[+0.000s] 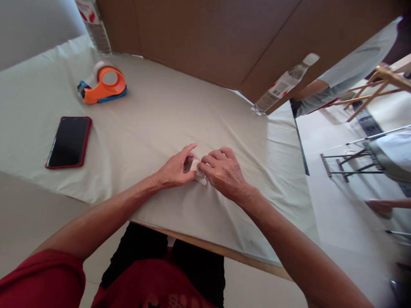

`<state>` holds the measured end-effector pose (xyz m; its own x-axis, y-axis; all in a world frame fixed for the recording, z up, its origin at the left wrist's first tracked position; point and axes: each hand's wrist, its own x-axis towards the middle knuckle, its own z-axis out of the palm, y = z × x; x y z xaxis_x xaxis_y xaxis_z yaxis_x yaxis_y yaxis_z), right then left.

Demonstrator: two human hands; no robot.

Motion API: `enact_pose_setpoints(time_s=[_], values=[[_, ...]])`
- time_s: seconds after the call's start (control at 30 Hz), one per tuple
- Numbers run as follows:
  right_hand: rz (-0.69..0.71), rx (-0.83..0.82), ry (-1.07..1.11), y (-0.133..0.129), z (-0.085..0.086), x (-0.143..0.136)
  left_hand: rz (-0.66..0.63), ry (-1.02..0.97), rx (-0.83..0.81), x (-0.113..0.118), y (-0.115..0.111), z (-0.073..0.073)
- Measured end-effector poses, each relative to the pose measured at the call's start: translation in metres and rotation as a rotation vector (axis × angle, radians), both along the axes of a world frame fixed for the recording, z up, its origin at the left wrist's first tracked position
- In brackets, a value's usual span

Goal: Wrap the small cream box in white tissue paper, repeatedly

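Near the front of the cloth-covered table, a small whitish packet (pixel 197 169) lies between my two hands; its print is too small to read. My left hand (pixel 178 168) holds the packet's left side between thumb and fingers, with the index finger stretched out above it. From the right, my right hand (pixel 223 169) pinches the packet's upper right part with the fingers curled. A pale flap shows at the packet's lower edge, just below my fingertips.
On the left lie a phone in a red case (pixel 69 142) and an orange tape dispenser (pixel 107 85). Water bottles (pixel 281 90) (pixel 96 32) stand by a brown cardboard panel (pixel 199 38). Another person's arm (pixel 310 90) shows beyond it, near a wooden stool (pixel 380 83).
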<state>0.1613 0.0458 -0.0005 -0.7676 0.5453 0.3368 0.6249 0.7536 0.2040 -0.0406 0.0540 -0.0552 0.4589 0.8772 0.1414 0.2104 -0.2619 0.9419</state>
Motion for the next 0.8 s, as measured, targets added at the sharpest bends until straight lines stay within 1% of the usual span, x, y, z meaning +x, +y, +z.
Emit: enact_pose_setpoints(time_s=[0.1,0.23,0.33,0.4,0.5,0.57,0.7,0.8], values=[[-0.033,-0.052,0.039,0.006,-0.007,-0.004,0.001,-0.015,0.0,0.001,0.0,0.002],[-0.195,-0.226,0.253,0.015,-0.012,-0.002,0.005,0.0,0.037,0.001,-0.001,0.003],[-0.302,-0.357,0.432,0.02,-0.006,0.003,-0.003,-0.001,0.071,0.0,-0.002,0.003],[-0.273,-0.429,0.469,0.021,0.003,0.008,-0.001,-0.01,0.077,0.0,-0.002,0.002],[-0.12,-0.481,0.367,0.016,0.012,0.016,0.008,-0.011,0.062,0.0,-0.001,0.002],[-0.045,-0.426,0.247,0.011,0.015,0.018,0.004,-0.006,0.049,0.0,0.0,0.002],[-0.004,-0.232,0.001,0.008,0.012,0.01,-0.011,-0.014,0.014,0.001,0.001,0.001],[0.015,-0.167,-0.094,0.015,0.007,0.001,-0.017,-0.039,-0.024,0.001,0.002,0.0]])
